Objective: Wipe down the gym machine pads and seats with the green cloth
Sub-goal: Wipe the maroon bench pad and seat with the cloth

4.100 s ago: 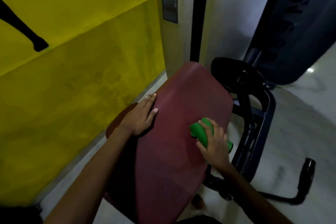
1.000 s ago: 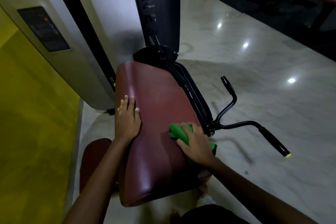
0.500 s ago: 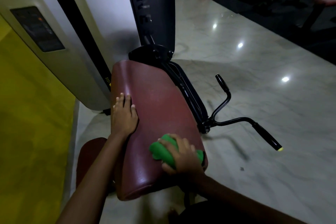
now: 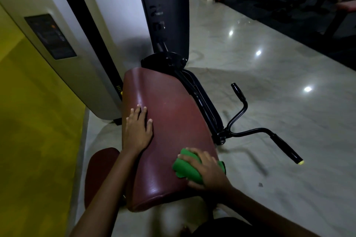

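Under right hand [image 4: 207, 171], green cloth [image 4: 185, 167]

You are working in dim light. Overhead lamps show only as small bright glare spots on the polished floor [image 4: 269, 75]. The far right corner sinks into near black. A sheen runs along the maroon pad [image 4: 169, 121]. Straight edges bow near the borders, and the bottom middle is smeared and out of focus.
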`<state>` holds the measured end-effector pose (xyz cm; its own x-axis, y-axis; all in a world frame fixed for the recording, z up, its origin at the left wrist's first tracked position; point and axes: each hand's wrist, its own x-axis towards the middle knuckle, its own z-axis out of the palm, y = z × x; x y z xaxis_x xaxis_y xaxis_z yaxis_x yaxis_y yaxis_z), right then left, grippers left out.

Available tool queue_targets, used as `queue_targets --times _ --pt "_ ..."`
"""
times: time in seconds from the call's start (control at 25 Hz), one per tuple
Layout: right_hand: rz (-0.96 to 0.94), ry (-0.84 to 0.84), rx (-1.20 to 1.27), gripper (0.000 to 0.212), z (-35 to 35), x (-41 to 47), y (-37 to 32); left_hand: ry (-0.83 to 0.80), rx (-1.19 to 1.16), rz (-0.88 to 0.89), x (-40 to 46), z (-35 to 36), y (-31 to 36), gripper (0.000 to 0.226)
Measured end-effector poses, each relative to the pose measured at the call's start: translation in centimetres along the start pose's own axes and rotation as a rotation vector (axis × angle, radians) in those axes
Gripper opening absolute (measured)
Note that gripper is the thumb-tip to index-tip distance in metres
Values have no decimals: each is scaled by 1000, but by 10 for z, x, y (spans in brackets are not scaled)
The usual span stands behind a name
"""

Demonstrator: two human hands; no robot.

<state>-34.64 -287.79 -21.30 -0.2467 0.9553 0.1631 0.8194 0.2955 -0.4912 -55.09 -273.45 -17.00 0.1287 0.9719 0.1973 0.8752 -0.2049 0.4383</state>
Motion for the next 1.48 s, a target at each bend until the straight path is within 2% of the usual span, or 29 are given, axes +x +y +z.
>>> queue_targets --times 0.04,0.16,0.24,0.32,0.4,0.44,0.52,0.6,0.64,0.68,0.76,0.84,0.88,0.96,1.04,1.08,1.2,1.28,1.36,1.48 --pt "79 -17 33 68 -3 2 12 1 -9 6 -5 1 -1 49" --pt "396 83 44 78 -5 11 28 20 -46 13 -14 2 -1 48" --pt "331 82 -21 78 -5 19 -1 37 -64 19 -14 2 -1 47" --pt "103 80 -56 70 -1 21 -36 33 -72 11 -14 1 -1 48" --pt "-86 41 -47 65 2 21 -42 24 -67 6 -14 -1 -1 53" --pt "-92 25 -26 65 0 24 -35 20 -66 4 -15 -1 0 51" --pt "92 24 73 66 -4 25 -15 21 -66 0 -15 -1 1 47" --pt "311 110 48 76 -3 26 -5 29 -63 0 -16 -1 2 47" --pt "353 123 16 79 -4 28 -15 27 -64 1 -16 -1 2 46" --pt "317 125 3 77 -3 29 -29 21 -69 -3 -16 -2 2 47" --pt "92 118 -16 68 1 23 -55 8 -82 -13 -16 -3 2 52" --pt "-81 98 -37 65 2 15 -47 0 -81 -14 -17 -5 4 55" --pt "-45 71 -12 65 0 15 -33 -4 -74 -13 -17 -5 3 52" --pt "203 74 78 70 -4 15 -1 4 -66 -12 -18 -4 3 46" --pt "400 119 65 81 -4 18 13 10 -61 -9 -18 -4 5 45" --pt "407 101 29 82 -2 18 7 7 -56 -10 -18 -4 6 46" --pt "125 99 -38 69 4 10 -15 -1 -44 -23 -17 -6 7 54" --pt "44 103 0 64 4 10 -2 -4 -27 -25 -16 -7 8 57" --pt "187 92 102 67 0 21 20 -8 -11 -27 -16 -8 8 57" --pt "424 81 160 82 -3 38 51 -9 6 -26 -14 -9 9 56"
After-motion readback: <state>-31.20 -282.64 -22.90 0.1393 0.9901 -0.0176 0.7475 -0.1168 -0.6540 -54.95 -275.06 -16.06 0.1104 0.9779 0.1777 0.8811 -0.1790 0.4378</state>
